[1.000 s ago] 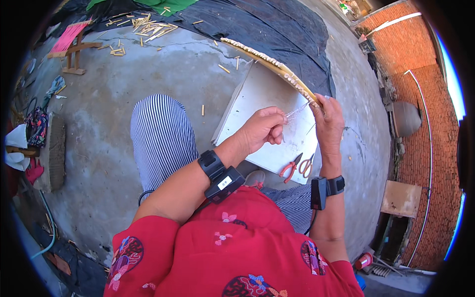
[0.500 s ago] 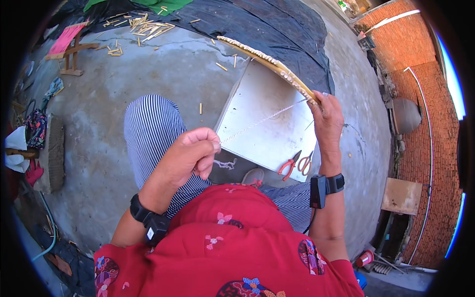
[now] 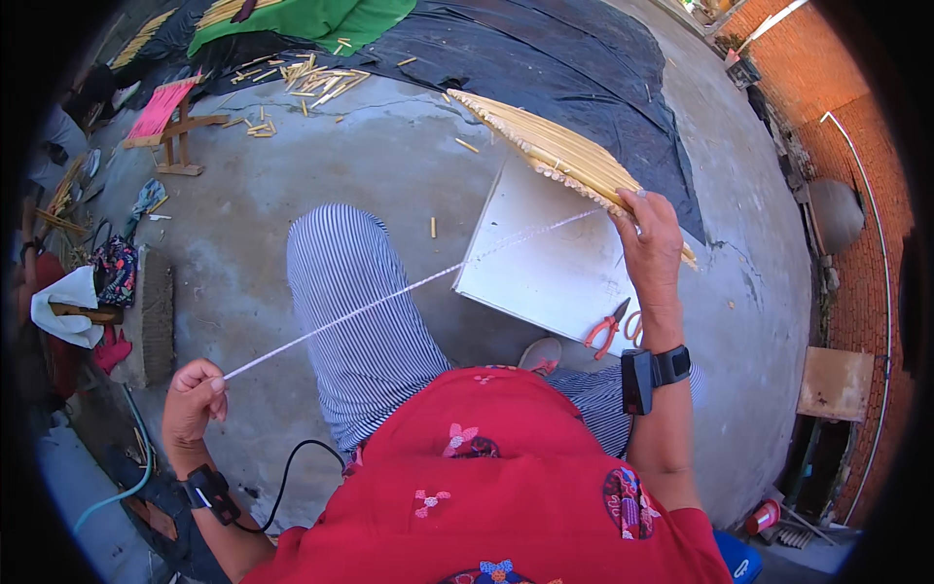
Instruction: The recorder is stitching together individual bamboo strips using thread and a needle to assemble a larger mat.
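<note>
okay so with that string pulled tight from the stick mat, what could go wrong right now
The white string is stretched taut between the left hand and the stick mat; it could snap or slip from the fingers.

The right hand grips only the mat's edge, so a hard pull may twist it loose.

Scissors lie beside the knee, possibly snagging slack string.

A pale yellow mat of bamboo sticks [image 3: 564, 156] lies over a white square board [image 3: 545, 263], with a white taut string [image 3: 389, 297] running left. Orange-handled scissors [image 3: 613, 326] sit near blue-and-white striped trousers [image 3: 355, 302]; a red flowered shirt [image 3: 506, 477] is nearest.
</note>
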`<state>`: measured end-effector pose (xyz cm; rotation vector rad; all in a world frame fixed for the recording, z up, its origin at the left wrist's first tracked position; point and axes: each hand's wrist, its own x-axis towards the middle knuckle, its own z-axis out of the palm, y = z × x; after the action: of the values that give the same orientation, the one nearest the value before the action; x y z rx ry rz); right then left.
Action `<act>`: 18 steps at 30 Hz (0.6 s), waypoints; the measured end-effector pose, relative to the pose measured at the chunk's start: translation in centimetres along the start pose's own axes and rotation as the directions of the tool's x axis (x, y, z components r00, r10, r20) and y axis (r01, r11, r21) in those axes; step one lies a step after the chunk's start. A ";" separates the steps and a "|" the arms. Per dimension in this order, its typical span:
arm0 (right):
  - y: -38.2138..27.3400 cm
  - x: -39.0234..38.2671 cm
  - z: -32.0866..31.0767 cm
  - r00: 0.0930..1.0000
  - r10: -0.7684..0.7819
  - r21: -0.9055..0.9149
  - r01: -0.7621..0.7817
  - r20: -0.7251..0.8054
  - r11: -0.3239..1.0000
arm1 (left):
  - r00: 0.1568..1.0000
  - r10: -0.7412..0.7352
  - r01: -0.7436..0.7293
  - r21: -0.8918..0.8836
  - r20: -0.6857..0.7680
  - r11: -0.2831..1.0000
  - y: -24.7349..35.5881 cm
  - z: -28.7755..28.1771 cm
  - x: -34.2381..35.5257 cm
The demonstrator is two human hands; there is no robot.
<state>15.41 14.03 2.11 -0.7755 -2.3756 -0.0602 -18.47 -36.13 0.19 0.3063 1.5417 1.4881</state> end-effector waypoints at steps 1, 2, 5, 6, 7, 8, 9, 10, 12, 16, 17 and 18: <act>-0.2 -0.2 0.0 1.000 -0.008 0.008 0.008 0.003 1.000 | 0.997 -0.068 0.071 0.075 -0.045 0.995 -0.8 -1.2 -0.2; -0.4 -0.4 0.1 1.000 -0.017 0.021 0.017 -0.004 1.000 | 0.986 -0.128 0.142 0.144 -0.103 0.979 -1.4 -2.3 -0.3; -1.4 -0.7 0.4 0.999 -0.034 0.014 0.034 -0.016 0.999 | 0.903 -0.383 0.430 0.402 -0.195 0.809 -3.8 -2.9 0.1; -1.8 -0.7 0.6 0.998 -0.049 0.009 0.049 -0.029 0.999 | 0.867 -0.449 0.497 0.455 -0.217 0.739 -4.2 -2.4 0.5; -2.2 -0.5 0.7 0.999 -0.045 0.038 0.046 -0.026 0.998 | 0.937 -0.141 0.349 0.857 -0.319 0.380 -4.6 -1.2 0.9; -2.5 -0.5 0.7 0.999 -0.037 0.061 0.038 -0.015 0.997 | 0.962 0.086 0.270 0.951 -0.259 -0.153 -4.5 0.2 1.1; -2.8 -0.4 0.8 0.999 -0.049 0.068 0.050 -0.017 0.996 | 0.919 0.360 0.180 0.984 -0.164 -0.011 -3.5 1.6 2.2; -3.0 -0.3 0.7 0.998 -0.059 0.063 0.060 -0.013 0.996 | 0.843 0.507 0.117 0.981 -0.179 0.153 -2.3 3.6 4.3; -3.4 -0.4 0.5 0.998 -0.062 0.056 0.062 0.008 0.997 | 0.931 0.326 -0.245 0.385 -0.161 0.890 -0.4 9.7 8.0; -4.8 -1.1 0.0 0.997 -0.045 0.074 0.040 0.069 0.996 | 0.945 0.036 -0.018 -0.058 0.326 0.998 0.3 25.2 14.0; -5.2 -1.3 0.0 0.995 -0.038 0.072 0.031 0.094 0.997 | 0.929 -0.022 0.050 -0.066 0.370 0.997 -0.1 28.4 15.0; -5.7 -1.7 -0.2 0.994 -0.036 0.077 0.028 0.106 0.997 | 0.911 0.034 0.032 -0.152 0.411 0.988 -1.0 31.1 15.0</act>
<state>13.48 8.45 2.11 -0.7215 -2.4764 0.0598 -2.91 -5.37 -1.79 0.4954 1.0817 1.4249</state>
